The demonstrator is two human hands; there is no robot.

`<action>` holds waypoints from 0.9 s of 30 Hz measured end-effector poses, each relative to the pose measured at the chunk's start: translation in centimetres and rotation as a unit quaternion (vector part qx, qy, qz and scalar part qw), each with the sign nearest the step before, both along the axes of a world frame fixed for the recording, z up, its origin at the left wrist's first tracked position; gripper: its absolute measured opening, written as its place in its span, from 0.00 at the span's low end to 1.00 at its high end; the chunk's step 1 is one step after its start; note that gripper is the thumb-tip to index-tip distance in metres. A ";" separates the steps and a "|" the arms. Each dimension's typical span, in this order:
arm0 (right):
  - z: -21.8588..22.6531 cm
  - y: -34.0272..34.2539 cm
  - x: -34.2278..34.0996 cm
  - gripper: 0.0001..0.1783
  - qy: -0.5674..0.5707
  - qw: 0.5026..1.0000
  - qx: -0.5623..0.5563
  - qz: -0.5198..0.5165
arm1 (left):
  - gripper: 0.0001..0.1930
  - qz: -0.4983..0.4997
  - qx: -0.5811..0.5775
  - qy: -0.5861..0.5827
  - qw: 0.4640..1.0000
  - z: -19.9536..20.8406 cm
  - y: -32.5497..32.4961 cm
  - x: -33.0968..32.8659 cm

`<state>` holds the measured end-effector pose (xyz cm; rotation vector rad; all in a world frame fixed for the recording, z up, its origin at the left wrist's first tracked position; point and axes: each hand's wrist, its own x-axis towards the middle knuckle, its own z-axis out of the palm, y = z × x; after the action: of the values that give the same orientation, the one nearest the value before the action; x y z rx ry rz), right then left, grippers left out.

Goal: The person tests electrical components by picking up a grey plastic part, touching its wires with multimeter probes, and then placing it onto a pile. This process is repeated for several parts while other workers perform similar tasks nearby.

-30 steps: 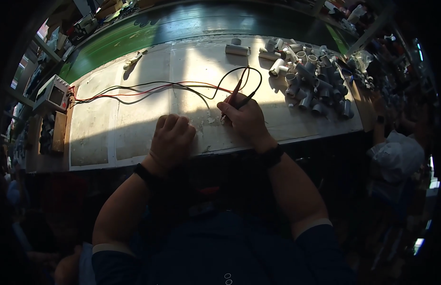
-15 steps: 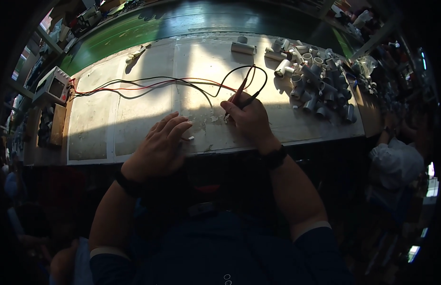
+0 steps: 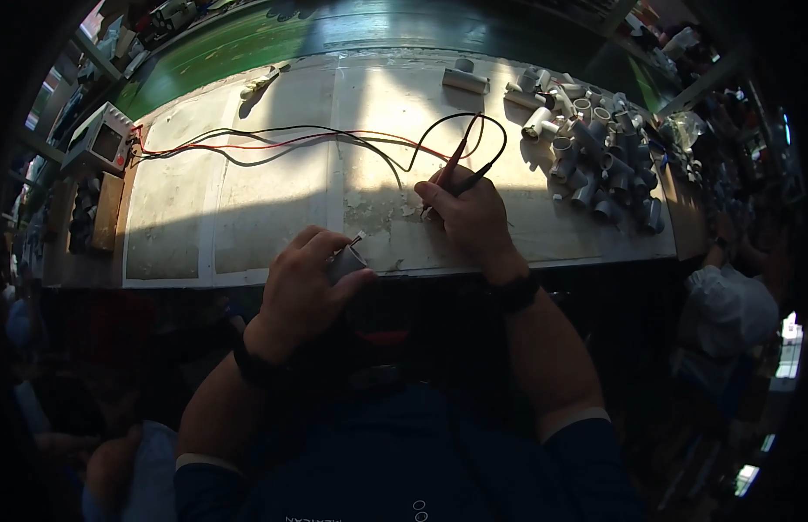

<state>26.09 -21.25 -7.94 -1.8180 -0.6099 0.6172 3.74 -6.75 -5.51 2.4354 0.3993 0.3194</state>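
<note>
Near the table's front edge, my left hand (image 3: 304,283) is closed around a grey cylinder (image 3: 347,264), thumb on one side and fingers on the other. From its top come short thin wires ending in a small white connector (image 3: 361,236). My right hand (image 3: 472,213) grips a red test probe (image 3: 452,168) and a black test probe (image 3: 475,177) together, tips pointing down at the table. Red and black test leads (image 3: 291,130) run from the probes to a boxy meter (image 3: 102,139) at the far left. The palm side of my right hand is hidden.
Many grey cylinders (image 3: 595,143) lie heaped at the right of the pale worktable (image 3: 273,191). Two more (image 3: 466,80) lie apart at the back. A small pale object (image 3: 258,84) rests at the back left. Another person's pale sleeve (image 3: 730,300) shows at the right.
My left hand has turned and closed, and the grey cylinder now shows between its thumb and fingers, its connector raised. My right hand still holds both probes. The view has shifted slightly.
</note>
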 end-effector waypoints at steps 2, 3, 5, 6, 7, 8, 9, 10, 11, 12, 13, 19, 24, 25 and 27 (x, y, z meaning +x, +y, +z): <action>0.0 -0.1 -0.4 0.14 -0.088 0.996 0.006 0.009 | 0.22 0.055 -0.051 -0.007 0.997 0.1 -1.2 -0.6; 0.0 -0.1 -0.5 0.14 -0.131 0.991 0.009 0.015 | 0.21 0.068 -0.061 0.006 0.996 0.1 -1.7 -1.1; 0.0 -0.1 -0.4 0.14 -0.116 0.993 0.001 0.016 | 0.21 0.093 -0.083 0.031 0.992 0.1 -2.3 -1.9; 0.0 -0.1 -0.2 0.15 -0.105 0.994 -0.007 0.014 | 0.21 0.098 -0.084 0.034 0.991 -0.3 -2.3 -2.3; 0.0 -0.1 -0.2 0.15 -0.094 0.995 -0.016 0.010 | 0.21 0.088 -0.078 0.013 0.993 -0.8 -2.3 -2.7; -0.1 -0.1 -0.2 0.15 -0.093 0.995 -0.016 0.013 | 0.21 0.078 -0.072 -0.008 0.994 -1.2 -2.3 -3.0; -0.2 -0.2 -0.2 0.15 -0.113 0.993 -0.005 0.015 | 0.21 0.068 -0.066 -0.029 0.995 -1.6 -2.3 -3.3; -0.4 -0.2 -0.2 0.15 -0.133 0.991 0.007 0.017 | 0.21 0.071 -0.067 -0.029 0.995 -1.9 -2.4 -3.6; -0.5 -0.1 -0.3 0.15 -0.154 0.988 0.019 0.018 | 0.21 0.069 -0.051 -0.024 0.996 -2.1 -2.5 -3.9; -0.6 -0.2 -0.3 0.15 -0.154 0.988 0.018 0.021 | 0.21 0.066 -0.036 -0.020 0.997 -2.3 -2.7 -4.0; -0.7 -0.1 -0.5 0.14 -0.143 0.990 0.008 0.011 | 0.22 0.063 -0.021 -0.015 0.998 -2.4 -2.8 -4.2; 1.0 0.7 -4.8 0.10 0.059 0.996 0.066 0.016 | 0.22 0.065 -0.045 -0.015 0.997 -3.1 -2.6 -5.4; 0.1 2.1 -8.6 0.10 0.105 0.986 0.117 0.048 | 0.21 0.066 -0.069 -0.038 0.995 -3.3 -2.6 -5.0; -0.2 2.3 -8.9 0.10 0.083 0.989 0.107 0.055 | 0.20 0.066 -0.070 -0.043 0.994 -3.3 -2.7 -5.0; -0.5 2.7 -9.4 0.11 0.040 0.993 0.085 0.069 | 0.21 0.070 -0.063 -0.049 0.994 -3.3 -2.6 -5.0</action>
<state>16.72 -18.60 -8.47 -1.5936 -0.7169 0.7053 -1.29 -9.38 -8.79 2.2635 0.5318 0.4590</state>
